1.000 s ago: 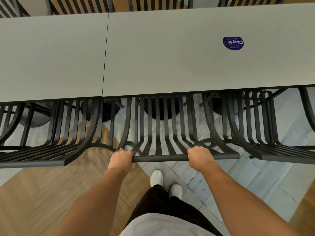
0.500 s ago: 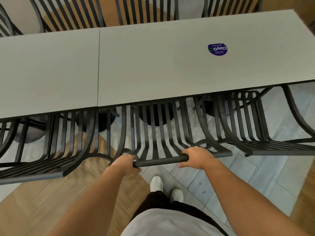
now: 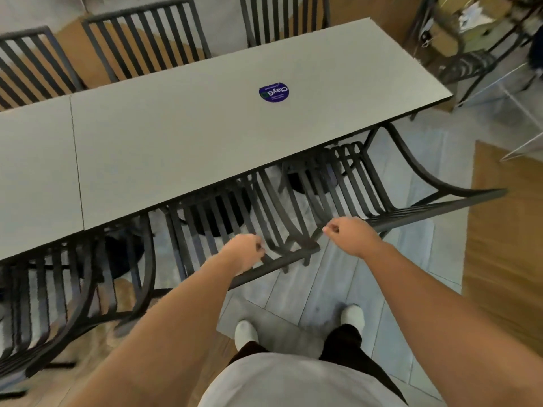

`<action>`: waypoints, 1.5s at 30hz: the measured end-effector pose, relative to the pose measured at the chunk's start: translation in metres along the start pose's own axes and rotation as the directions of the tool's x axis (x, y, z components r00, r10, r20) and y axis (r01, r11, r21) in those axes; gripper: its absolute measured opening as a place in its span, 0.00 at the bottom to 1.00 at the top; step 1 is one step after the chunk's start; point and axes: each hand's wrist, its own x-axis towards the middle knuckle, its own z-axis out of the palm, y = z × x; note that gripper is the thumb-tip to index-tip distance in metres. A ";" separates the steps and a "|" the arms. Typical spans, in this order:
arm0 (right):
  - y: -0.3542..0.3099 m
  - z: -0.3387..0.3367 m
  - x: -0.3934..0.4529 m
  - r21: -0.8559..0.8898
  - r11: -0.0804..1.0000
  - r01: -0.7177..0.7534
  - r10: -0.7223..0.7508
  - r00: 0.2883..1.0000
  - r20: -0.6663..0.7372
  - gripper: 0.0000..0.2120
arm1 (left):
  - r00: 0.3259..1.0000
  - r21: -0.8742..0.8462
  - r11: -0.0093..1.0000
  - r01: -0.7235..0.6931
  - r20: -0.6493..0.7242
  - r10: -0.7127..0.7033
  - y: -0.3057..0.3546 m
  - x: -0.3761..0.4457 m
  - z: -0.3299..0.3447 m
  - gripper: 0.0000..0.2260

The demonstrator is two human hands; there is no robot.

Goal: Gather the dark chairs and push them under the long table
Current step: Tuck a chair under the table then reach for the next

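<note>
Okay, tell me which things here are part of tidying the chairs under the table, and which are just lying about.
Part of the job:
middle chair
right chair
left chair
long table
left hand
right hand

Just lying about:
blue sticker
cluttered rack

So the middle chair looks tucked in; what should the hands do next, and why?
Probably shift to the right chair. The right hand is off the rail, curled and empty, near it. The left hand rests on the middle chair, already under the table.
</note>
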 end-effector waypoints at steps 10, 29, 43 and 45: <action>0.151 -0.062 0.020 -0.010 0.995 0.099 -0.099 0.995 -0.024 0.16 | 0.976 -0.228 0.969 0.097 -0.170 -0.138 0.156 0.051 0.030 0.18; 0.304 -0.114 0.096 0.019 0.998 -0.052 0.048 0.982 0.185 0.48 | 0.994 -0.039 0.999 0.001 0.112 0.003 0.290 0.158 0.062 0.35; 0.372 -0.132 0.155 -0.450 0.811 0.374 -0.234 0.912 0.336 0.14 | 0.931 0.158 0.919 0.361 -0.117 -0.345 0.350 0.179 0.092 0.22; 0.381 -0.135 0.154 -0.461 0.785 0.413 -0.272 0.900 0.342 0.14 | 0.919 0.154 0.907 0.391 -0.116 -0.377 0.361 0.180 0.094 0.23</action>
